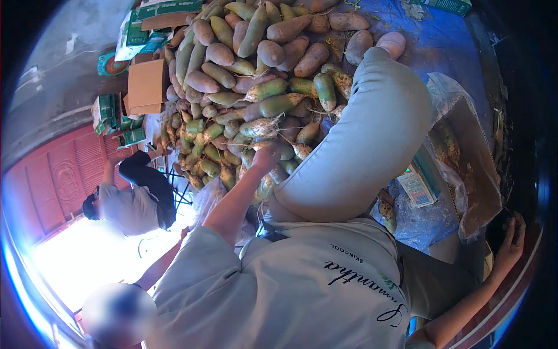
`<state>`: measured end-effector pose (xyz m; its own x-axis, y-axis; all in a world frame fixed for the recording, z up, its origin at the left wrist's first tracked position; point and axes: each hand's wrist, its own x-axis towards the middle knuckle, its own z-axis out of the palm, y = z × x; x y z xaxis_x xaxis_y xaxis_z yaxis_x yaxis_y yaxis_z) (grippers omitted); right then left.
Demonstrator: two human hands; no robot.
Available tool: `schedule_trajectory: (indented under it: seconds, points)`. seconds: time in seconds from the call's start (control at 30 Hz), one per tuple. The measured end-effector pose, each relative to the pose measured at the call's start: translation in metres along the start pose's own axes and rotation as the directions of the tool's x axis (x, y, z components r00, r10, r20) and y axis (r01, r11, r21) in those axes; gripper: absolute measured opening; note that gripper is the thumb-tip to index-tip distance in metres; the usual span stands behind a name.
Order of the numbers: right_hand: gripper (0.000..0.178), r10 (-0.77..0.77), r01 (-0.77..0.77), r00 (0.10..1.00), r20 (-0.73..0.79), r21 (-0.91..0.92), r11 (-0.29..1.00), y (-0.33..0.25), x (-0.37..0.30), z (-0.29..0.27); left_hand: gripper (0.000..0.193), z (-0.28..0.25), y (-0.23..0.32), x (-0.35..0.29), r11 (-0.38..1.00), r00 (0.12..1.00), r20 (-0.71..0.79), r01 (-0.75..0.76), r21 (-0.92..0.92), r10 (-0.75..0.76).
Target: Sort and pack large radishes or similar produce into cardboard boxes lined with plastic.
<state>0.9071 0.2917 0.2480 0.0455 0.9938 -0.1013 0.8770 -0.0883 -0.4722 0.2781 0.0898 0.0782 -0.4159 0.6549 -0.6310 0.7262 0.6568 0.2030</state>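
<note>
The grey shirt (317, 285) bears dark cursive lettering and a white-and-green carton (416, 187) small print, while the left hand (266, 158), whose grip I cannot tell, meets soil-streaked green and dull-pink roots (267, 89) heaped on blue sheeting (442, 49), the right hand (511, 241) loosely spread near an open cardboard box (481, 189).

Bright light pours in beside the red, relief-patterned door (55, 177)! A grey wall (64, 75) rises left; blue sheeting (433, 46) lines the floor.
</note>
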Motion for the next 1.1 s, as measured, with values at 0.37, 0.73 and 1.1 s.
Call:
schedule_trajectory:
  seconds: [0.37, 0.73, 1.1]
  points:
    - [0.029, 0.048, -0.047, 0.999, 0.012, -0.027, 0.999, 0.000, 0.000, 0.002, 0.031, -0.003, -0.006, -0.017, 0.989, 0.988, 0.042, 0.147, 0.023, -0.148]
    - [0.028, 0.065, -0.065, 0.998, -0.009, -0.017, 0.998, -0.003, 0.001, 0.004, 0.036, 0.004, -0.031, -0.025, 0.951, 0.955, 0.071, 0.278, 0.135, -0.289]
    - [0.030, 0.123, -0.123, 0.992, -0.031, 0.014, 0.992, -0.015, 0.002, 0.008, 0.030, 0.017, -0.052, -0.034, 0.903, 0.873, 0.230, 0.412, 0.123, -0.430]
